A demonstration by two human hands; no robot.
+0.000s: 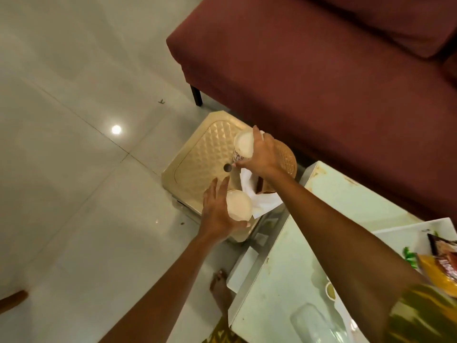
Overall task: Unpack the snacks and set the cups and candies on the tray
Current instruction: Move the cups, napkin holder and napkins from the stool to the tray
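My right hand grips a white paper cup with printed text, held tilted above a beige plastic stool. My left hand holds a second white cup from its left side, low over the stool's near corner. Between the two cups lies a crumpled white plastic bag, and a brown woven basket sits behind it. A white tray rests on the table at the far right, carrying yellow and brown snack packets.
A pale glass-topped table fills the lower right, with a clear glass near its front. A maroon sofa stands behind the stool. Glossy tiled floor spreads to the left. A bare foot stands beside the table.
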